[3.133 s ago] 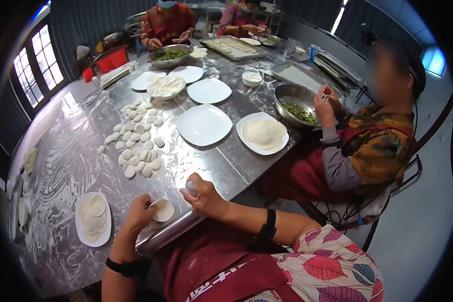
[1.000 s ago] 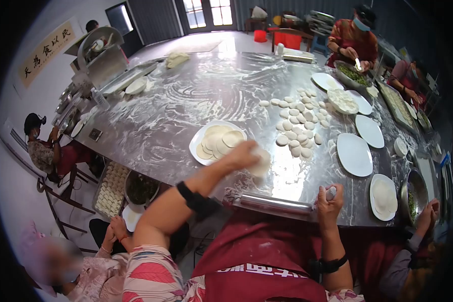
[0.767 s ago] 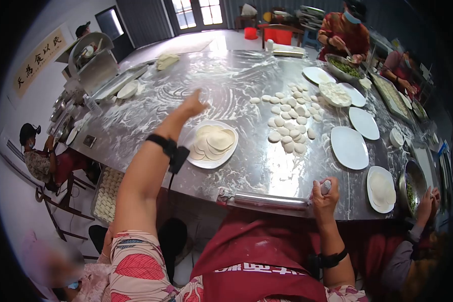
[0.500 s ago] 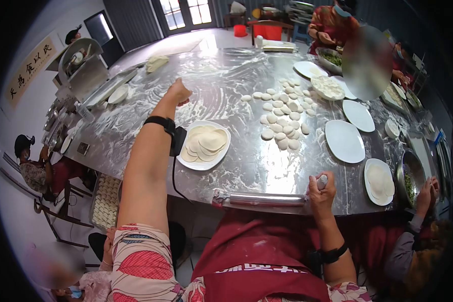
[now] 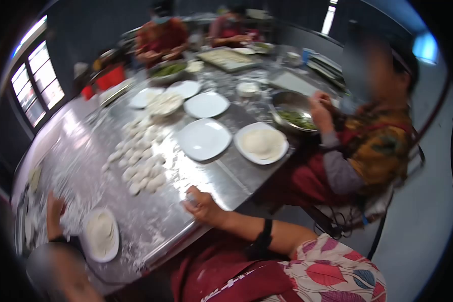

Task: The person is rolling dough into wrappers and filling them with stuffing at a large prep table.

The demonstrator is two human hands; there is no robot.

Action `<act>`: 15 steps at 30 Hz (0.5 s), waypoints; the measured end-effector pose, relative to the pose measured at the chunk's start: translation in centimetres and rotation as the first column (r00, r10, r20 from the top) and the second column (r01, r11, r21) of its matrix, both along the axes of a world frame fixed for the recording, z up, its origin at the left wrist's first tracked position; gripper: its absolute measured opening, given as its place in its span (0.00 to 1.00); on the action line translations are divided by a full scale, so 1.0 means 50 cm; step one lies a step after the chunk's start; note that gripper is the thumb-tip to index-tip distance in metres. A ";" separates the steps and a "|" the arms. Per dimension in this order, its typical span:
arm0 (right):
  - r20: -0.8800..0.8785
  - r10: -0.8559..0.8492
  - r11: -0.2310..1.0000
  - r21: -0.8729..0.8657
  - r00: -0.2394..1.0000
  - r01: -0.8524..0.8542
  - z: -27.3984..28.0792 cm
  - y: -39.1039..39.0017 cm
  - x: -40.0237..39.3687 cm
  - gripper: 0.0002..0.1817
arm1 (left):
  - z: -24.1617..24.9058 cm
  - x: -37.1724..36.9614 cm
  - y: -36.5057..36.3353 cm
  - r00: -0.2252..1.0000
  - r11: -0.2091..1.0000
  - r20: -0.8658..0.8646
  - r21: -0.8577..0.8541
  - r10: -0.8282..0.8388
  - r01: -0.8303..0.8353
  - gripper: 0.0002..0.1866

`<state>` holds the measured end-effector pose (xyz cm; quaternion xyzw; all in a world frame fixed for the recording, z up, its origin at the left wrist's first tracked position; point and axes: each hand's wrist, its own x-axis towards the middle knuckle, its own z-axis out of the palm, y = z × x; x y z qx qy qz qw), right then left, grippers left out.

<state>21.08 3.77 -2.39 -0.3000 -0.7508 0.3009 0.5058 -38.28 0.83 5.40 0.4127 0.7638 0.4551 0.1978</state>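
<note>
My right hand [image 5: 204, 207] is closed around the handle of a metal rolling pin [image 5: 172, 242], which lies along the near edge of the steel table. My left hand [image 5: 55, 207] is stretched out over the floured tabletop at the left, index finger extended, with nothing visible in it. Beside my left wrist is a white plate [image 5: 115, 245] bearing a stack of round dough wrappers [image 5: 101, 230]. Many small flattened dough pieces [image 5: 145, 168] lie in a cluster beyond my right hand. Blur softens my left hand's finer detail.
White plates [image 5: 190, 143] stand past the dough pieces, with a bowl of flour [image 5: 165, 104] behind. At the right, a co-worker's hands [image 5: 322, 108] are over a metal bowl [image 5: 282, 103] of green filling, near a plate of wrappers [image 5: 261, 143]. Two people work across the table.
My view has swung right, bringing the co-worker and the right side of the table into fuller view. My right hand still grips the rolling pin; my left arm remains extended.
</note>
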 end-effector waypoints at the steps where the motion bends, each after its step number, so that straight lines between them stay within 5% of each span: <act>1: 0.002 0.014 0.996 -0.091 1.000 -0.013 0.012 -0.006 0.008 0.16 | 0.024 0.044 0.004 0.995 0.994 -0.059 -0.069 0.075 -0.079 0.35; 7: 0.034 0.045 0.981 -0.188 0.998 -0.038 0.035 -0.015 0.019 0.15 | 0.038 0.087 0.038 0.960 0.948 -0.187 -0.201 0.209 -0.246 0.35; 11: 0.041 -0.008 1.000 0.021 0.999 0.007 -0.022 0.000 -0.005 0.17 | 0.029 0.057 0.011 0.975 0.988 -0.194 -0.091 0.105 -0.124 0.28; 12: 0.041 -0.187 0.739 0.664 0.981 0.113 -0.057 0.015 -0.015 0.16 | 0.019 0.052 -0.022 0.980 1.000 -0.199 -0.011 0.020 -0.022 0.26; 14: 0.246 -0.196 0.717 0.696 0.949 -0.032 -0.094 0.016 -0.008 0.13 | 0.018 0.041 -0.065 0.972 0.998 -0.228 0.033 -0.052 0.061 0.23; 15: 0.177 -0.139 0.770 0.638 0.974 -0.006 -0.027 0.002 -0.006 0.10 | 0.018 0.056 -0.076 0.960 0.999 -0.276 0.010 -0.040 0.044 0.21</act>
